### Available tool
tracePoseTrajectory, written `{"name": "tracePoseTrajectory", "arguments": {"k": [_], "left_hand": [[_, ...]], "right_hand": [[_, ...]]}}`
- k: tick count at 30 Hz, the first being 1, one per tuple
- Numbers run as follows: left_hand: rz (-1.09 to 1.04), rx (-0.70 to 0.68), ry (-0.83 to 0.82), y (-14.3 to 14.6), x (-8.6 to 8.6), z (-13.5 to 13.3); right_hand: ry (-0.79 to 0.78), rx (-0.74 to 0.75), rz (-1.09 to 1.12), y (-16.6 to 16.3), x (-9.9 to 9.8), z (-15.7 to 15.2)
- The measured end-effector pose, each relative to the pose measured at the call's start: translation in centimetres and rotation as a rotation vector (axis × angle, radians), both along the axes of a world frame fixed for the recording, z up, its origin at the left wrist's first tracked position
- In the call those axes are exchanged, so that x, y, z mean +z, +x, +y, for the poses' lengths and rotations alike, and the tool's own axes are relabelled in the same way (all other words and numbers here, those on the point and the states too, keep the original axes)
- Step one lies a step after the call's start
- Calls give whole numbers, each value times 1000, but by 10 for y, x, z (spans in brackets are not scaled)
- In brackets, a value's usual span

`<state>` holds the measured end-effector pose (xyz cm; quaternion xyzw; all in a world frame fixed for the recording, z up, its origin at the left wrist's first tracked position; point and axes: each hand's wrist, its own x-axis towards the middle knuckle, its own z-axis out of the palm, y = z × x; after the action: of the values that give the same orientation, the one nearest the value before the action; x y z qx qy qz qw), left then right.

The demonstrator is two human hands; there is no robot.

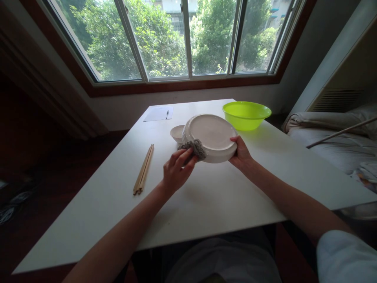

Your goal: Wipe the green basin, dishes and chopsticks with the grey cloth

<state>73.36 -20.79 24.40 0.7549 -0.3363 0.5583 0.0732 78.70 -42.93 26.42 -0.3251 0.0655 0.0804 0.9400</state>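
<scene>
A white round dish is held up over the table, tilted so that its underside faces me. My right hand grips its right rim, with the thumb on the base and the fingers behind. On the left, my left hand is closed on a grey cloth, which presses against the dish's lower left side. Partly hidden behind the dish is a small white bowl on the table. Left of my left hand lies a bundle of several wooden chopsticks.
The white table stretches to the window wall. At its back right stands a bright green basin. A sheet of paper with a pen lies at the back left. Beyond the right edge are pale cushions.
</scene>
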Motion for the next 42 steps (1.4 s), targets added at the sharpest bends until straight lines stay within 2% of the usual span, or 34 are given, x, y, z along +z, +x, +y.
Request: {"name": "tracePoseTrajectory", "arguments": {"k": [4, 10, 18, 22, 25, 28, 33, 35, 37, 42], "left_hand": [[86, 64, -106, 6, -1, 9], [99, 15, -187, 8, 1, 13], [-44, -112, 180, 0, 3, 11], [-89, -116, 213, 0, 7, 10], [-54, -85, 116, 1, 13, 14], [38, -72, -56, 4, 18, 23], [213, -69, -409, 14, 12, 37], [258, -64, -488, 16, 10, 40], [235, -86, -467, 16, 10, 41], [118, -151, -163, 6, 22, 37]], "right_hand": [[-26, -11, -5, 0, -2, -2], [-52, 17, 1, -1, -4, 0], [-65, -10, -22, 4, -6, -4], [-81, 18, -52, 6, -8, -6], [-86, 40, -78, 4, -7, -6], [-104, 66, -54, 0, -4, -4], [-117, 155, -33, -7, -3, 0], [-118, 182, -37, -8, -3, 1], [-114, 187, -51, -9, -4, 0], [-104, 153, -62, -5, -1, -4]]}}
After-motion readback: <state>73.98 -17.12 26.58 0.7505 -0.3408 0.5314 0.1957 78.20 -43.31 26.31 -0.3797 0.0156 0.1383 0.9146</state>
